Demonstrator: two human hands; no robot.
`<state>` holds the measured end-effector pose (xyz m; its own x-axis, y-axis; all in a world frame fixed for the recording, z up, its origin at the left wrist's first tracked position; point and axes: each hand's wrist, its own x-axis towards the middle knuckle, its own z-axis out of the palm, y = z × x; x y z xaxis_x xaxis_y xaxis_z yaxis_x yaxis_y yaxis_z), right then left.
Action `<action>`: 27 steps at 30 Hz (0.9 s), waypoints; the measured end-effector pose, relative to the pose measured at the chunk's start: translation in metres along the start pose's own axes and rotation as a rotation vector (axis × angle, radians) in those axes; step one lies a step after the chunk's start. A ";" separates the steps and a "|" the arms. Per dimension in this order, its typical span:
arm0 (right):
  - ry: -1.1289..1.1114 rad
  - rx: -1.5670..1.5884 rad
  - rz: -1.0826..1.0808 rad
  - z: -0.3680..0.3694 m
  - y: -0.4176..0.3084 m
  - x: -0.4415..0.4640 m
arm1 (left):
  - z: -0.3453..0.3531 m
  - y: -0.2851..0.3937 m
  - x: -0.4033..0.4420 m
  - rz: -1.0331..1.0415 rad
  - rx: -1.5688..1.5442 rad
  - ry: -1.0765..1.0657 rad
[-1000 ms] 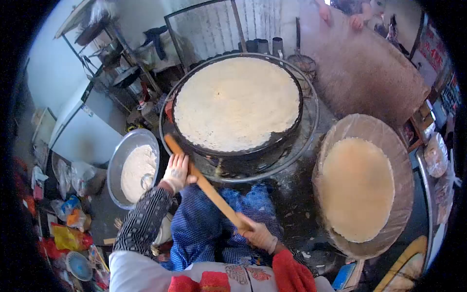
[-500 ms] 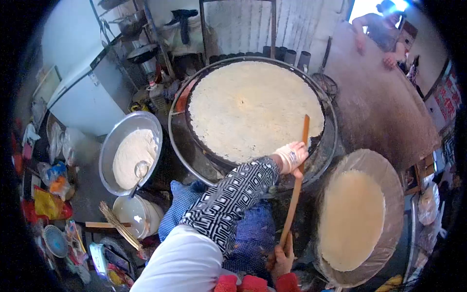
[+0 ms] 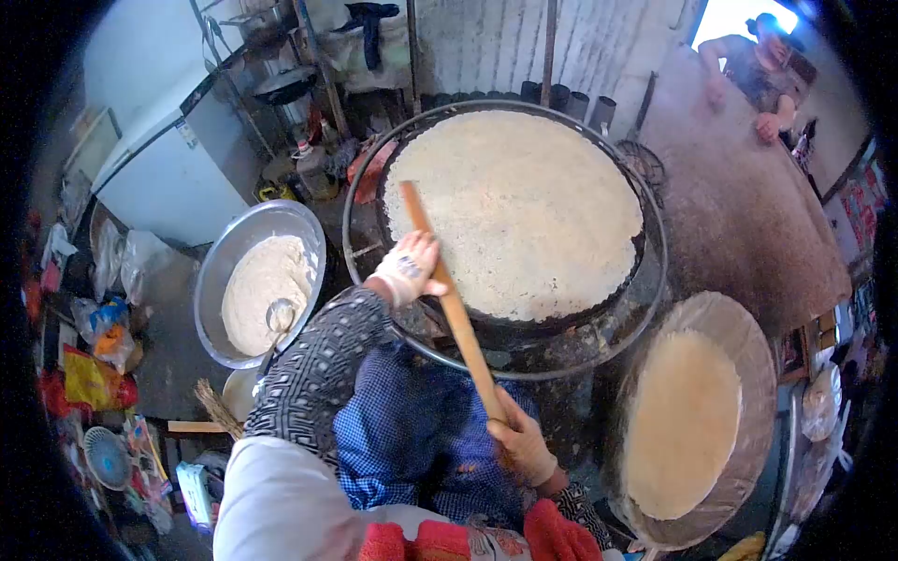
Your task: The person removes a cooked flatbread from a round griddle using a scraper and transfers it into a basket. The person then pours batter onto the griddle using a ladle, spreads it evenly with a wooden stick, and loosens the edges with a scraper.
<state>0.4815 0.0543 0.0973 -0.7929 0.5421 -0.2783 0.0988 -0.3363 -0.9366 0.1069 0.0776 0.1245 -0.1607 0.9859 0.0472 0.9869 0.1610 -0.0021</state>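
Note:
Both my hands hold a long flat wooden stick [image 3: 468, 341] that slants over the near left edge of a large round griddle [image 3: 552, 329]. A thin, pale sheet of batter [image 3: 524, 210] covers most of the griddle's top. My left hand [image 3: 409, 268], with a whitish covering, is closed on the upper part of the stick, its tip reaching over the batter's left side. Lower down, near my apron [image 3: 388, 421], my right hand [image 3: 526, 444] grips the other end. Part of that end is hidden behind the fingers.
Left of the griddle stands a metal basin [image 3: 210, 323] of thick batter with a ladle [image 3: 279, 316] in it. At right, thin round flatbreads [image 3: 683, 421] lie on a plastic-lined tray [image 3: 748, 351]. Another person [image 3: 762, 84] is beyond the brown table [image 3: 739, 206].
My left hand and the stick's upper end have swung from the griddle's right side to its left. My right hand has risen a little into fuller view. The camera view has shifted slightly.

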 end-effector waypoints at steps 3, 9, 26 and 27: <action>-0.017 -0.423 -0.043 0.009 0.016 -0.006 | 0.009 -0.021 -0.076 -0.087 -0.023 0.139; 0.133 -1.046 -0.057 -0.035 -0.007 -0.044 | 0.007 0.019 -0.145 0.086 -0.097 0.311; 0.230 -0.600 -0.057 -0.001 0.017 -0.022 | 0.142 0.213 -0.094 -0.056 -0.308 0.141; 0.190 -0.677 -0.073 0.010 0.016 -0.019 | 0.118 0.226 -0.102 0.151 -0.139 0.262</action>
<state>0.4915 0.0309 0.0898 -0.6991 0.6908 -0.1845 0.4509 0.2257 -0.8636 0.3448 0.0185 0.0012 -0.0224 0.9497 0.3124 0.9942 -0.0116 0.1065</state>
